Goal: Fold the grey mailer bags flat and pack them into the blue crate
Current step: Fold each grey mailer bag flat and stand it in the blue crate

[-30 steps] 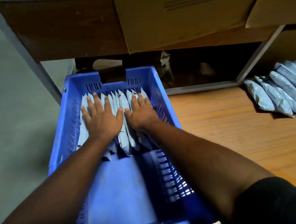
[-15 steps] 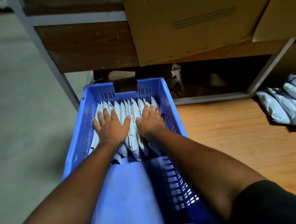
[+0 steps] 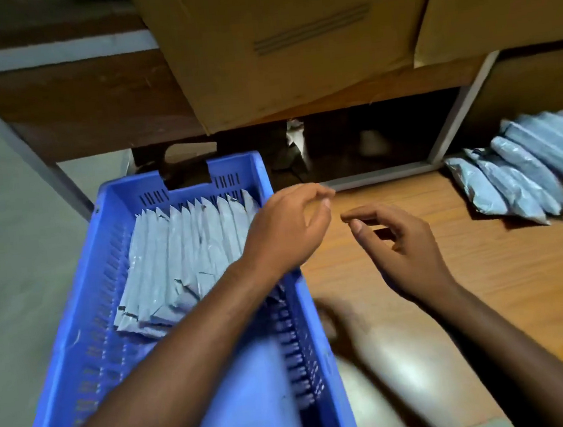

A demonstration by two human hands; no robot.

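Left grip: the left hand (image 3: 286, 228) hangs over the right rim of the blue crate (image 3: 111, 209), fingers loosely curled toward the thumb and holding nothing.
Right grip: the right hand (image 3: 401, 241) floats above the desk (image 3: 486, 279), fingers relaxed and half bent, thumb near the forefinger, nothing between them; motion blur makes the fingertips hard to read, so a light pinch on air is my best reading.
Key relation: the unpacked mailer bags (image 3: 523, 172) lie to the right and farther out from both hands, well apart from them, at the desk's far right by the shelf frame (image 3: 450, 128). Their long axes run slantwise, from far-left to near-right, side by side. The right hand is the nearer one, so I judge the coming reach falls to it.
Crate contents: a row of folded grey bags (image 3: 188, 256) stands on edge, packed against the far wall and leaning together; the near half of the crate floor is bare blue.
Surroundings: cardboard boxes (image 3: 291, 40) sit on the shelf above; the crate rests beside the desk's left edge.
Progress: part done, with a pile left to fold and pack.
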